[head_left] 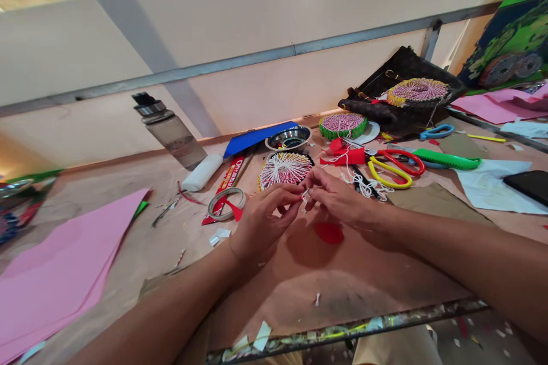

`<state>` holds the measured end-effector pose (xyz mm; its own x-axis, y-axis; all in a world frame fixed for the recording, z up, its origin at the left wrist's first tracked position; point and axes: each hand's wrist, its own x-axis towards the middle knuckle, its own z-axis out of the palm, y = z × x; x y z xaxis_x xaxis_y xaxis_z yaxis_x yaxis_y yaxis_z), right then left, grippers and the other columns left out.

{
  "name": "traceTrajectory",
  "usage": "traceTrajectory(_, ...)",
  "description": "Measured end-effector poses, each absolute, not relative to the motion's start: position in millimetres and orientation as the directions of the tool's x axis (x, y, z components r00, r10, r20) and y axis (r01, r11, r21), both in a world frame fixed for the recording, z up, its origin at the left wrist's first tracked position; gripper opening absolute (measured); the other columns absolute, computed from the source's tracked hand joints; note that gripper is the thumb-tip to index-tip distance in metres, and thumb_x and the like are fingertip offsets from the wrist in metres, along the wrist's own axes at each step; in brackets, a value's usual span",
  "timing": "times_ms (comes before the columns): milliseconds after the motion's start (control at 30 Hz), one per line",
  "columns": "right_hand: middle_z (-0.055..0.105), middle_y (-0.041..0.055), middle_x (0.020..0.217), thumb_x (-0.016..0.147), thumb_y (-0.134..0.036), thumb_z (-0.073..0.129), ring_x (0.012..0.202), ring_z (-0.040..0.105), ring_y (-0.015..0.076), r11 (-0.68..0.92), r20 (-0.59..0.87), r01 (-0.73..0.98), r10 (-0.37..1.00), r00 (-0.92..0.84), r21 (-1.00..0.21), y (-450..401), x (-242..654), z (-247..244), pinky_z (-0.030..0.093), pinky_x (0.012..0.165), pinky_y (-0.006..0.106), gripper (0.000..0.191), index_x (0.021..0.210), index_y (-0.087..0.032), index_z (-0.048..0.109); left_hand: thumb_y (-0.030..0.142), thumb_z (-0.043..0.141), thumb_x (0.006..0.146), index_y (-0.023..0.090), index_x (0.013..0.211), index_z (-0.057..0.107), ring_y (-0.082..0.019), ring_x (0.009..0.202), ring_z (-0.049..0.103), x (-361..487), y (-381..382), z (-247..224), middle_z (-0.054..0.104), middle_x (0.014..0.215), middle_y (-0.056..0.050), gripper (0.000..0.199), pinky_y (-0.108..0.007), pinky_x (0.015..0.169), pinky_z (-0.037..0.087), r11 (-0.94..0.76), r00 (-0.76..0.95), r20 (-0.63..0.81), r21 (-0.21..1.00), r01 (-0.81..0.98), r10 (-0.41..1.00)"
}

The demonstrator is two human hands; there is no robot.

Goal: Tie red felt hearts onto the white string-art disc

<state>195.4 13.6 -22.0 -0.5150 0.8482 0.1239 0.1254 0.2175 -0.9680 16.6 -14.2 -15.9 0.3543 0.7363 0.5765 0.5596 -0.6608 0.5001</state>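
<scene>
My left hand (268, 214) and my right hand (336, 195) meet above the middle of the table, fingertips pinched together. Between them is a short length of white string (305, 199), with a bit of red showing at my left fingertips. Which hand holds which part is hard to make out. Below my right hand a red oval piece (329, 233) lies on the table. Just beyond my fingers rests a round disc wound with white string (286, 168). A roll of tape (226, 204) with a red scrap on it sits left of my left hand.
Yellow-handled scissors (389, 174), red-handled scissors (402, 161), a green-handled cutter (447, 158) and a phone (528, 187) lie to the right. Behind stand a metal bowl (289, 136), a bottle (171, 134) and a dark bag (402, 68). Pink sheets (64, 274) cover the left.
</scene>
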Motion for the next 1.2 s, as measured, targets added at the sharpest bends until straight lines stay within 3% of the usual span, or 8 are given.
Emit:
traceTrajectory(100,0.051,-0.0033,0.076,0.082,-0.018,0.041,0.062,0.056,0.0075,0.207,0.109,0.126,0.835,-0.54,-0.97,16.6,194.9,-22.5,0.041,0.048,0.016,0.006,0.087,-0.02,0.039,0.02,0.058,0.08,0.021,0.076,0.064,-0.015,0.083,0.064,18.3,-14.7,-16.6,0.07,0.096,-0.006,0.007,-0.025,0.066,0.051,-0.638,0.325,0.571,0.518,0.569,0.754)
traceTrajectory(333,0.049,-0.0053,0.066,0.078,-0.016,0.045,0.054,0.049,0.0062,0.168,0.126,0.045,0.868,-0.481,-0.985,22.4,193.2,-24.8,0.038,0.05,0.018,0.005,0.081,-0.019,0.042,0.019,0.06,0.075,0.02,0.071,0.062,-0.013,0.067,0.059,21.8,-9.8,-24.0,0.07,0.085,-0.004,0.005,-0.025,0.064,0.046,-0.485,0.222,0.449,0.642,0.594,0.866)
traceTrajectory(533,0.047,-0.0055,0.067,0.074,-0.016,0.048,0.057,0.047,0.0066,0.213,0.189,-0.004,0.856,-0.481,-0.977,22.6,192.7,-27.6,0.038,0.054,0.02,0.006,0.078,-0.018,0.045,0.032,0.067,0.073,0.018,0.071,0.056,-0.016,0.073,0.059,28.6,-8.1,-21.9,0.066,0.084,-0.004,0.018,-0.025,0.063,0.046,-0.273,0.22,0.207,0.902,0.334,0.953)
traceTrajectory(700,0.05,-0.004,0.07,0.076,-0.02,0.049,0.062,0.047,0.0079,0.358,0.262,0.146,0.857,-0.444,-0.922,19.1,192.9,-28.2,0.037,0.056,0.02,0.004,0.079,-0.018,0.048,0.043,0.065,0.074,0.016,0.07,0.056,-0.01,0.053,0.048,33.1,-8.7,-16.7,0.055,0.059,0.002,0.029,-0.021,0.05,0.038,-0.049,0.157,0.022,0.984,0.17,0.987)
traceTrajectory(967,0.053,-0.0028,0.07,0.072,-0.012,0.046,0.065,0.045,0.008,0.562,0.419,0.314,0.805,-0.42,-0.765,14.2,193.0,-12.4,0.035,0.06,0.021,0.008,0.075,-0.016,0.051,0.018,0.08,0.059,0.014,0.079,0.062,-0.01,0.062,0.059,30.7,-6.6,-11.6,0.064,0.07,-0.001,0.027,-0.019,0.06,0.046,0.304,0.259,-0.249,0.932,-0.198,0.933)
traceTrajectory(1100,0.055,-0.002,0.07,0.074,-0.013,0.047,0.065,0.047,0.0083,0.598,0.442,0.307,0.777,-0.449,-0.74,12.1,193.4,-6.2,0.036,0.061,0.021,0.007,0.076,-0.016,0.053,0.016,0.079,0.059,0.015,0.078,0.059,-0.01,0.059,0.06,32.4,-5.1,-9.4,0.063,0.07,-0.001,0.027,-0.019,0.056,0.048,0.36,0.296,-0.287,0.904,-0.231,0.911)
traceTrajectory(1200,0.059,-0.0002,0.076,0.077,-0.016,0.047,0.067,0.05,0.0088,0.544,0.344,0.331,0.793,-0.503,-0.771,16.8,194.1,-2.3,0.039,0.062,0.022,0.01,0.083,-0.016,0.055,0.017,0.075,0.062,0.015,0.077,0.058,-0.01,0.054,0.058,35.5,-5.9,-10.0,0.062,0.067,-0.001,0.023,-0.019,0.05,0.046,0.372,0.277,-0.312,0.907,-0.197,0.909)
